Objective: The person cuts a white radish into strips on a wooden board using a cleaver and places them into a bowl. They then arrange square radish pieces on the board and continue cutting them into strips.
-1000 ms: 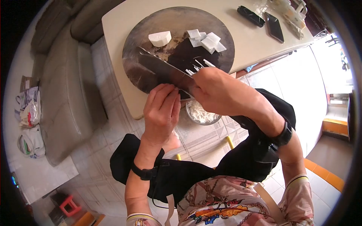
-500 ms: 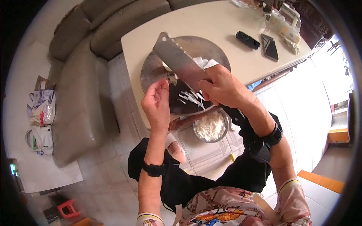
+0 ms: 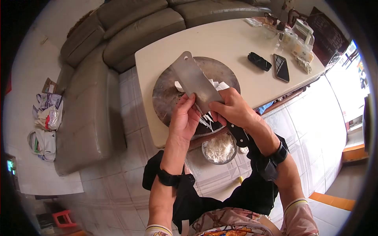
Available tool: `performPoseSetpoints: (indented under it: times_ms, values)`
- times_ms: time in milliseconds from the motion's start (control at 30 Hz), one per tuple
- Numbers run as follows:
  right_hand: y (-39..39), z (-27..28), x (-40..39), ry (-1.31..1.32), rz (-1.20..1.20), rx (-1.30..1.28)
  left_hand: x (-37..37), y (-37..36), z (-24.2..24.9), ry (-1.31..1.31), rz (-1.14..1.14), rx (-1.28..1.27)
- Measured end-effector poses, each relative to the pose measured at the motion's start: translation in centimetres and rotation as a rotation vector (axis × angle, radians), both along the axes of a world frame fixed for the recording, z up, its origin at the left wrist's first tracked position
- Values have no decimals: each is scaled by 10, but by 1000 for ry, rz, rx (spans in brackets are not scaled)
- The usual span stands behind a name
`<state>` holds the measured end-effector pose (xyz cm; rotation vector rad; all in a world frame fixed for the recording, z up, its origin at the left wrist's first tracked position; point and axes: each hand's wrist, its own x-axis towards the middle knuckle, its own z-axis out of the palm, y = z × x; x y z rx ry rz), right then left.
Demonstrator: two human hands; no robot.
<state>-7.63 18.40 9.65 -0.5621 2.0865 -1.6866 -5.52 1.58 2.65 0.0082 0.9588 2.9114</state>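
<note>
My right hand is wrapped around a cleaver near the handle end of its broad metal blade. The black handle sticks out below the hand. At the blade's lower left edge, my left hand has its thumb on the metal, with the other fingers partly hidden. The cleaver is tilted above a round, dark cutting board. White chunks lie on the board behind the blade, and thin white strips lie near its front edge, partly covered by my hands.
Below the table edge stands a metal bowl full of white shreds. On the cream table are a black case, a phone and a clear pitcher. A grey sofa runs along the left and back.
My left hand has moved right to meet the blade, where it was apart before. The cleaver sits lower in view and is turned more upright. The camera view has shifted slightly.
</note>
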Motion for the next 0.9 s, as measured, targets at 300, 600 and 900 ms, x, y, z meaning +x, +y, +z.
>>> performPoseSetpoints:
  times_ms: [300,600,900]
  values:
    - [-2,0,1,70,-196,29,-3,5,-10,-64,33,36]
    - [1,-6,-1,138,-246,67,5,15,11,-140,126,-184]
    - [6,2,5,82,-233,39,5,8,-1,-158,164,-210]
